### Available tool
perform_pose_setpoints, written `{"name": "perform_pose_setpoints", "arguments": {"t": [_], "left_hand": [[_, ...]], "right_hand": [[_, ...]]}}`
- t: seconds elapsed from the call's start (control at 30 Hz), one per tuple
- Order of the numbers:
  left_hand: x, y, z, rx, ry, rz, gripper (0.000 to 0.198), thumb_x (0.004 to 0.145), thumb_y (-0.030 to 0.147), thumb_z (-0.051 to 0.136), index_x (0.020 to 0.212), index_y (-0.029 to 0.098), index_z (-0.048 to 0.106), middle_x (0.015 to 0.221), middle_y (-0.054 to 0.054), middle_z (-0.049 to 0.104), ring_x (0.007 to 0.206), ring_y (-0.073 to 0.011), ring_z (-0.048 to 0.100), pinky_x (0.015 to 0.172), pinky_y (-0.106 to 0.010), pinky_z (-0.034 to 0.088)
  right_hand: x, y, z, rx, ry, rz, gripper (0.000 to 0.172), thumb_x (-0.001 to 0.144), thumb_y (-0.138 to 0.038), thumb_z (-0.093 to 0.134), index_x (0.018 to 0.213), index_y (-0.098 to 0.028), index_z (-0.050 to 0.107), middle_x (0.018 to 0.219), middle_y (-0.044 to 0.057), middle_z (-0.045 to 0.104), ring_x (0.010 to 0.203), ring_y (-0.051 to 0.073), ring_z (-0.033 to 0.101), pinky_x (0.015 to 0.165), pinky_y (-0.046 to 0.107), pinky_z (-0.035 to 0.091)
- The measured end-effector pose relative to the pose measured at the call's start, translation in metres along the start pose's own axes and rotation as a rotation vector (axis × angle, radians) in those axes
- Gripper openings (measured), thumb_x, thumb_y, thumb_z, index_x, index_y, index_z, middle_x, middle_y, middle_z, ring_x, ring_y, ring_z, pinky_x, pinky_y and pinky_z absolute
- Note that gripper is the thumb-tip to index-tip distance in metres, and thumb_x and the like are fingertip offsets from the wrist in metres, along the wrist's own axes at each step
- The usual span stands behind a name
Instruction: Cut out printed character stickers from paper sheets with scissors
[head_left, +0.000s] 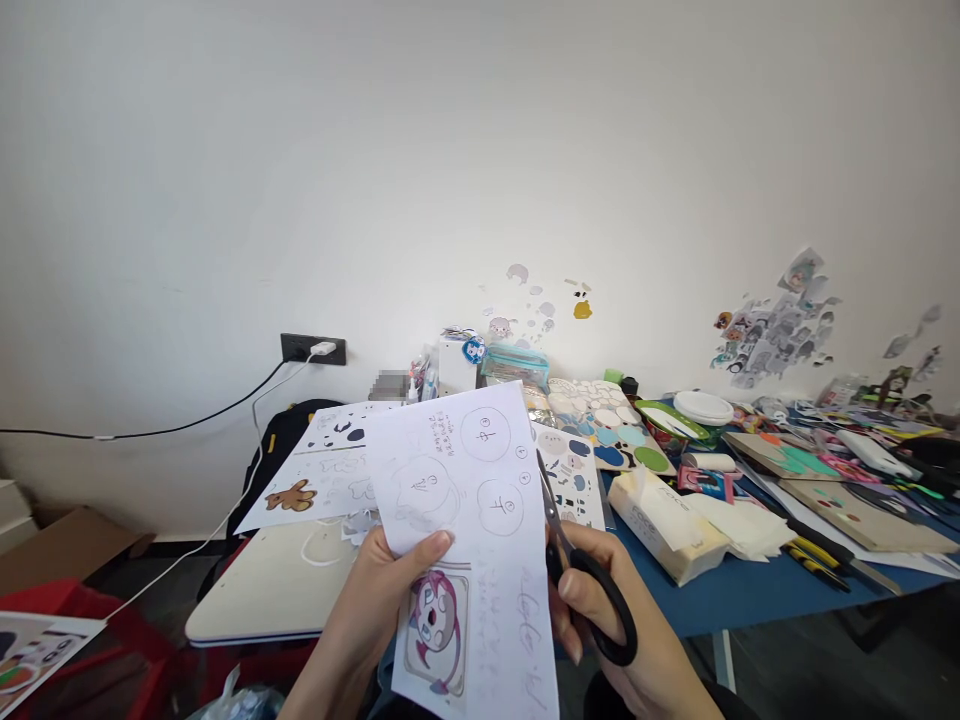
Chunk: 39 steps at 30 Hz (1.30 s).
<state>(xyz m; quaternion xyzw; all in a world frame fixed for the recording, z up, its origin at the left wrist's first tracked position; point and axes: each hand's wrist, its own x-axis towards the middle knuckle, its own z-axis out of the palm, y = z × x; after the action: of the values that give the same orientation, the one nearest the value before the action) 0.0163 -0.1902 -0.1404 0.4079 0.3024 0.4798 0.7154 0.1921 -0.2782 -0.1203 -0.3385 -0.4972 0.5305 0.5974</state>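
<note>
A white sheet of paper (450, 470) is held up in front of me, with pencilled outlines, handwriting and a printed pink cartoon figure (436, 625) near its bottom. My left hand (397, 580) grips its left side, thumb across the front and the other fingers hidden behind. In my right hand (600, 600) are black-handled scissors (611, 620), fingers through the loops. Their blades point up along the sheet's right edge; I cannot tell whether they touch the paper. Behind the sheet to the left lies another printed page (322, 490) with a brown bear.
A blue-topped table (675, 600) carries a tissue pack (667, 525), cut-out sheets (611, 420), a white round lid (703, 407), yellow-handled pliers (817, 565) and a knife (855, 565). At left, a white cable (259, 440) runs from a wall socket (289, 347) past a pale board (277, 580).
</note>
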Motion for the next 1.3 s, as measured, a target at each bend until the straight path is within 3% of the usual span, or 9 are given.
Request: {"name": "perform_pose_setpoints", "arguments": {"t": [0.23,0.47,0.73,1.3], "left_hand": [[0.0007,-0.002,-0.0008,-0.02,-0.022,-0.01,0.028,0.06,0.026,0.082,0.087,0.017,0.076,0.084,-0.009,0.076,0.081,-0.0297,0.071,0.076,-0.038,0.055],[0.0004,-0.0025,-0.0008,-0.016,-0.021,-0.017,0.03,0.06,0.026,0.082,0.088,0.017,0.076,0.083,-0.009,0.076,0.083,-0.0306,0.07,0.076,-0.038,0.055],[0.0021,-0.0057,-0.0045,-0.012,-0.021,-0.023,0.034,0.059,0.028,0.083,0.09,0.017,0.076,0.083,-0.008,0.076,0.085,-0.0296,0.07,0.074,-0.036,0.056],[0.003,-0.008,-0.0046,-0.011,-0.003,-0.03,0.036,0.057,0.03,0.084,0.089,0.017,0.076,0.084,-0.009,0.076,0.087,-0.0311,0.07,0.074,-0.036,0.056]], "right_hand": [[0.0022,-0.0012,0.0011,0.002,-0.007,-0.003,0.034,0.076,-0.046,0.072,0.084,-0.013,0.065,0.047,-0.006,0.046,0.035,0.003,0.032,0.037,0.016,0.023],[0.0053,-0.0052,0.0019,0.022,-0.01,-0.004,0.034,0.076,-0.045,0.073,0.083,-0.013,0.066,0.051,-0.004,0.051,0.037,0.003,0.037,0.038,0.016,0.024],[0.0065,-0.0045,0.0017,0.031,-0.017,-0.019,0.032,0.077,-0.046,0.071,0.076,-0.015,0.064,0.048,-0.005,0.049,0.036,0.003,0.034,0.039,0.018,0.023],[0.0068,-0.0027,0.002,0.035,-0.011,-0.019,0.029,0.08,-0.043,0.069,0.08,-0.015,0.064,0.044,-0.007,0.046,0.034,0.002,0.03,0.039,0.019,0.02]]}}
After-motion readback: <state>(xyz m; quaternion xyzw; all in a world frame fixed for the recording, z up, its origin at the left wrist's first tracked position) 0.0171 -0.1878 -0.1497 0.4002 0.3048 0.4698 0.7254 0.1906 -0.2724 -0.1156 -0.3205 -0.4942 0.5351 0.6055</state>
